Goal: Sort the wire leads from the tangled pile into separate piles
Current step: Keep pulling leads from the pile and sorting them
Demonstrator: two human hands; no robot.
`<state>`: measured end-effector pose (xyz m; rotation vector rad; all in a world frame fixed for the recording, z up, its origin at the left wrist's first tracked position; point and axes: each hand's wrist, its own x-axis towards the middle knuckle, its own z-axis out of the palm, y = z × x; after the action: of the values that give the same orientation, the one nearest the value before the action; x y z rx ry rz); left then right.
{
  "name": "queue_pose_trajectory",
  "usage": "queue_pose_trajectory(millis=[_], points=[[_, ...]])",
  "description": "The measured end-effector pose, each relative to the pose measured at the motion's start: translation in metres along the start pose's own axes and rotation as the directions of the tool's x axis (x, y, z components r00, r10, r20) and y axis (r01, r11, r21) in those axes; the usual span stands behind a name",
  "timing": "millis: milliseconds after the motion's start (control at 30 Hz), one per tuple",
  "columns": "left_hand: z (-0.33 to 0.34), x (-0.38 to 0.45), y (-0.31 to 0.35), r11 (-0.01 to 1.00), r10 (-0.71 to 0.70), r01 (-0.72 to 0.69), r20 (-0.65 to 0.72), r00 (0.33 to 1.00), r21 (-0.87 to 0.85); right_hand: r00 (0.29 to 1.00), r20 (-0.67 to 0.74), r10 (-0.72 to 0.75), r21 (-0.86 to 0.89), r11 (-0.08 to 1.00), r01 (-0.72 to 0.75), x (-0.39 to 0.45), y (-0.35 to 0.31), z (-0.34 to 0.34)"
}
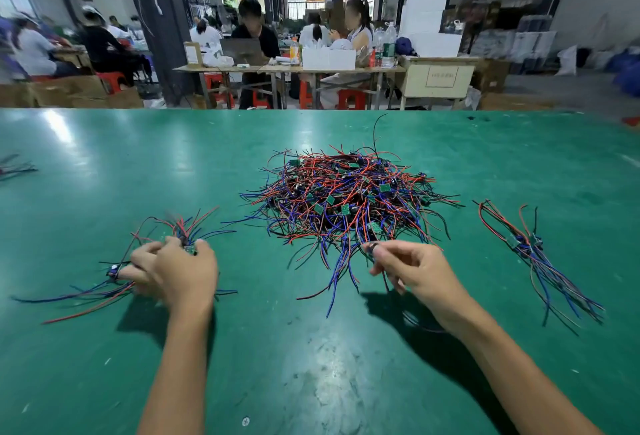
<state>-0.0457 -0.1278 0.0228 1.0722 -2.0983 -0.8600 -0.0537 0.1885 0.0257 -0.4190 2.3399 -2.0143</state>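
gripping wire leads [166, 227]; cabinet label [441, 76] unreadable.

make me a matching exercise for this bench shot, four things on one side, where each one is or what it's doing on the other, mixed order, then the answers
Things
1. tangled pile
2. left hand
3. right hand
4. sorted bundle

Places or states
A. lies alone at the right of the green table
B. holds a small bunch of leads
C. pinches a lead at the near edge of the pile
D. heaped in the middle of the table

Pairs: 1-D, 2-B, 3-C, 4-A
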Motion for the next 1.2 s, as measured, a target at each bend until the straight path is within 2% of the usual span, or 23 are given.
queue_pose_trajectory(millis=[33,100,133,167,200,233,267,300,333,367,433,500,533,600,667,767,800,867,933,1000,1067,1133,1200], points=[[0.0,-0.007,0.005,0.993,0.047,-0.045,-0.011,0.999,0.105,0.998,0.02,0.053,0.195,0.979,-0.055,0.0,-0.003,-0.001],[-0.001,-0.024,0.022,0.962,0.259,-0.255,-0.03,0.965,0.097,0.993,0.058,0.107,0.396,0.91,-0.121,-0.001,-0.005,-0.003],[0.0,-0.034,0.032,0.924,0.382,-0.382,0.007,0.924,-0.016,0.991,0.068,0.117,0.451,0.882,-0.135,-0.001,-0.006,-0.003],[0.001,-0.046,0.041,0.866,0.484,-0.455,0.118,0.867,-0.206,0.99,0.069,0.121,0.481,0.866,-0.139,-0.001,-0.006,-0.001],[0.002,-0.061,0.051,0.812,0.55,-0.412,0.306,0.778,-0.412,0.992,0.06,0.11,0.48,0.868,-0.126,-0.001,-0.005,0.001],[0.001,-0.077,0.058,0.786,0.583,-0.279,0.512,0.631,-0.552,0.995,0.041,0.095,0.442,0.891,-0.104,-0.001,-0.004,0.002],[0.002,-0.093,0.063,0.779,0.595,-0.136,0.652,0.47,-0.612,0.997,0.016,0.075,0.37,0.926,-0.075,-0.001,-0.001,0.004],[0.006,-0.105,0.065,0.77,0.604,-0.029,0.714,0.354,-0.637,0.999,-0.007,0.052,0.289,0.956,-0.048,-0.001,0.001,0.006],[0.008,-0.114,0.065,0.76,0.612,0.035,0.733,0.296,-0.649,0.999,-0.02,0.03,0.223,0.975,-0.025,-0.001,0.004,0.008],[0.01,-0.12,0.064,0.749,0.62,0.073,0.735,0.274,-0.658,1.0,-0.027,0.009,0.187,0.982,-0.004,-0.002,0.005,0.009],[0.008,-0.117,0.064,0.73,0.616,0.129,0.729,0.3,-0.671,0.998,-0.056,-0.013,0.178,0.984,0.023,-0.002,0.004,0.01],[0.005,-0.101,0.064,0.683,0.583,0.216,0.699,0.414,-0.698,0.99,-0.133,-0.044,0.091,0.994,0.056,0.005,0.007,0.008],[0.003,-0.09,0.063,0.632,0.559,0.275,0.672,0.485,-0.724,0.976,-0.197,-0.094,-0.059,0.995,0.084,0.01,0.01,0.007],[0.002,-0.065,0.06,0.457,0.47,0.444,0.633,0.615,-0.771,0.95,-0.236,-0.206,-0.391,0.915,0.101,0.021,0.022,0.005],[-0.001,-0.041,0.053,0.213,0.356,0.6,0.633,0.687,-0.771,0.967,-0.145,-0.208,-0.572,0.816,0.09,0.031,0.035,0.003],[-0.005,-0.017,0.036,-0.198,0.221,0.764,0.731,0.645,-0.614,0.993,-0.098,-0.064,-0.679,0.734,-0.02,0.042,0.046,0.003],[-0.006,-0.013,0.031,-0.297,0.218,0.775,0.751,0.623,-0.557,0.994,-0.108,-0.037,-0.694,0.718,-0.048,0.045,0.046,0.003],[-0.005,-0.012,0.028,-0.402,0.237,0.763,0.747,0.621,-0.507,0.99,-0.138,-0.021,-0.701,0.708,-0.082,0.048,0.046,0.005],[-0.002,-0.017,0.031,-0.372,0.242,0.759,0.734,0.635,-0.534,0.988,-0.15,-0.024,-0.713,0.695,-0.091,0.048,0.045,0.006],[0.002,-0.026,0.035,-0.225,0.251,0.772,0.73,0.635,-0.594,0.983,-0.182,-0.039,-0.691,0.716,-0.099,0.046,0.046,0.005],[0.007,-0.037,0.039,0.047,0.29,0.755,0.732,0.617,-0.654,0.976,-0.213,-0.047,-0.661,0.742,-0.109,0.045,0.046,0.004],[0.013,-0.051,0.043,0.373,0.334,0.641,0.742,0.582,-0.671,0.981,-0.194,-0.016,-0.71,0.693,-0.129,0.049,0.041,0.006],[0.018,-0.066,0.046,0.555,0.363,0.531,0.761,0.538,-0.641,0.978,-0.206,0.02,-0.756,0.631,-0.173,0.054,0.036,0.009]])
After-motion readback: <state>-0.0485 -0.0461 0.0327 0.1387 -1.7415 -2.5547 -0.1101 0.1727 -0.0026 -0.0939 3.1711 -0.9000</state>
